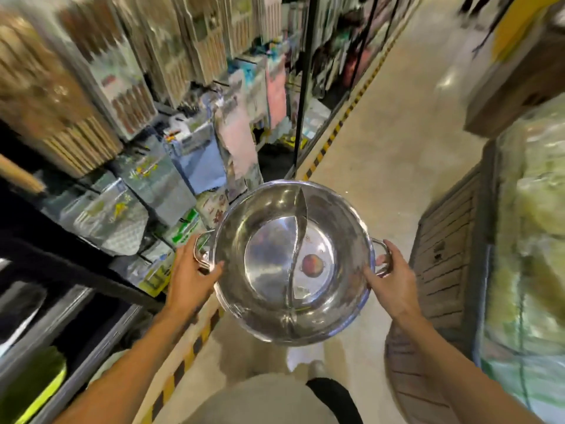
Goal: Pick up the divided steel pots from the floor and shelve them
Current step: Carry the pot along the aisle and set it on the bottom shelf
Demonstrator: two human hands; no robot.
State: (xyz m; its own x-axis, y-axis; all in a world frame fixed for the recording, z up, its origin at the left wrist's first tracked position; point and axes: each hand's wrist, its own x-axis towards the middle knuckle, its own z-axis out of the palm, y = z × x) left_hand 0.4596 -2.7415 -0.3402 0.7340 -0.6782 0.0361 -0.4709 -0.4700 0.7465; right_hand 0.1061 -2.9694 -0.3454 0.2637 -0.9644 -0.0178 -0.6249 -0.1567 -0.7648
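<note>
one shiny divided steel pot (293,261), s-shaped partition.

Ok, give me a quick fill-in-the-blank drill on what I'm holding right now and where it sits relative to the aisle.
1. The round shiny steel pot is split by a curved divider into ____ compartments.
2. The left hand and right hand each grip a side ____.
3. The round label lies in the pot's ____ compartment.
4. The yellow-and-black floor stripe runs along the ____ shelving.

Missing words: two; handle; right; left
</note>
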